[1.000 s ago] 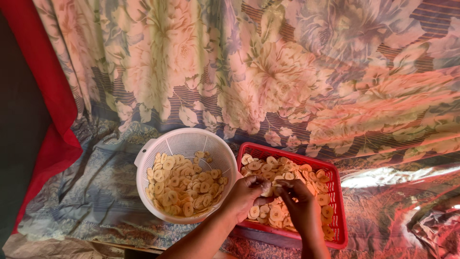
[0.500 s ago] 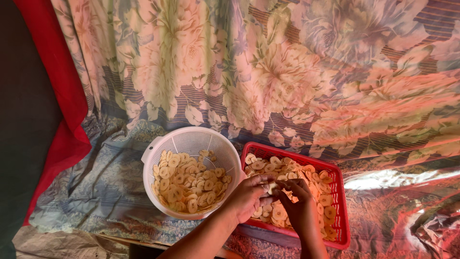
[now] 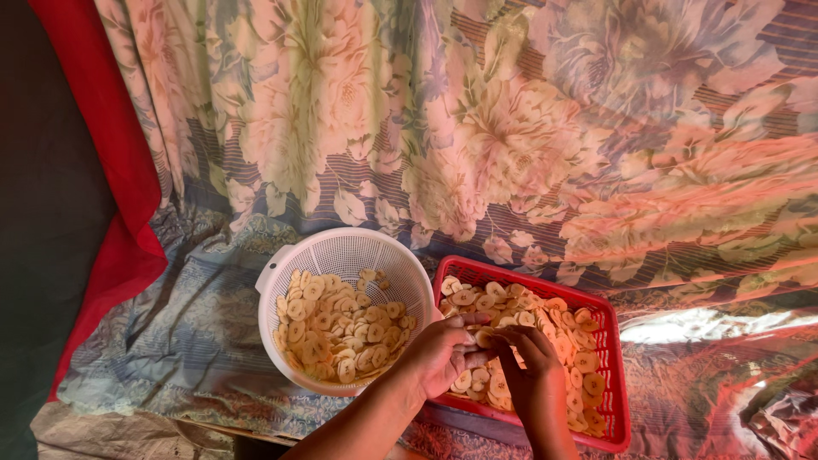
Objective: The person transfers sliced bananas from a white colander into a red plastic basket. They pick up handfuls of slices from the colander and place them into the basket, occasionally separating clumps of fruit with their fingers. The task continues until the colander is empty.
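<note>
A white perforated colander (image 3: 341, 251) holds several pale yellow sliced chips (image 3: 336, 328). To its right a red slotted plastic tray (image 3: 609, 341) carries a spread layer of the same slices (image 3: 545, 319). Both hands are over the tray's left part. My left hand (image 3: 439, 353) curls its fingers around slices at the tray's near-left edge. My right hand (image 3: 528, 358) meets it fingertip to fingertip, pinching a slice (image 3: 484, 337) between them.
A floral curtain (image 3: 511, 128) hangs behind and spreads under the containers. A red cloth edge (image 3: 128, 221) runs down the left side beside a dark wall. Shiny foil-like sheet (image 3: 724, 383) lies at the right. Crumpled brown paper (image 3: 111, 434) sits at the lower left.
The view has shifted slightly, so colander and tray sit a little to the right. Both hands stay over the tray, fingers moving closer together on the slices.
</note>
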